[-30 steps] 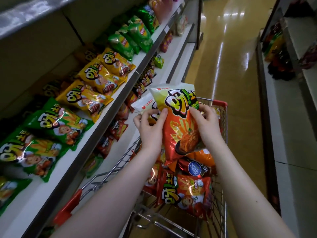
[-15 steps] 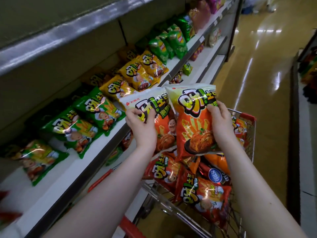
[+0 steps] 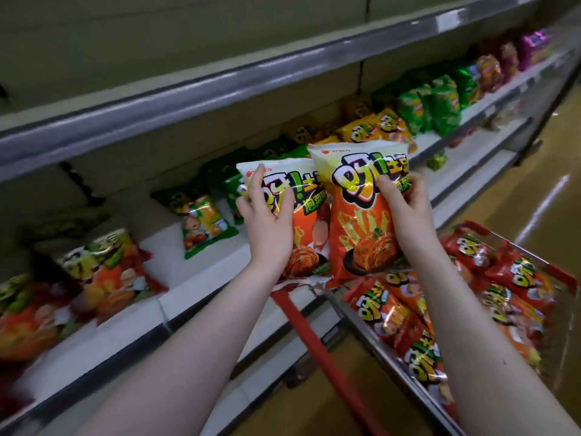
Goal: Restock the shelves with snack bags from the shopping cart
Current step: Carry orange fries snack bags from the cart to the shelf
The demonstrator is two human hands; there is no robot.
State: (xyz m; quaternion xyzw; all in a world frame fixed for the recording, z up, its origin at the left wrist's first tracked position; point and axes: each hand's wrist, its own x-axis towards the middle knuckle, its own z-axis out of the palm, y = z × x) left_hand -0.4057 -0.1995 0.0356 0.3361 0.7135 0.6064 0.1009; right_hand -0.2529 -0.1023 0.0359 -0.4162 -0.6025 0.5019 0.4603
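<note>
Supermarket aisle, with the shelf (image 3: 201, 297) on the person's left and the shopping cart (image 3: 534, 265) on the right. Each hand is closed on one upright orange snack bag — left hand (image 3: 267, 228) on the left bag (image 3: 301, 215), right hand (image 3: 405, 212) on the right bag (image 3: 358, 215). Both bags hang above the shelf's front edge, long axes vertical; the bare stretch of shelf lies just beyond and to the left, nearer the left hand.

The white shelf (image 3: 201, 297) carries snack bags lying flat: blurred orange bags (image 3: 103, 272) at the left, a green bag (image 3: 201, 221) beside them, then yellow bags (image 3: 371, 127) and darker green bags (image 3: 434, 105) farther along, pink bags (image 3: 534, 48) at the far end.
</note>
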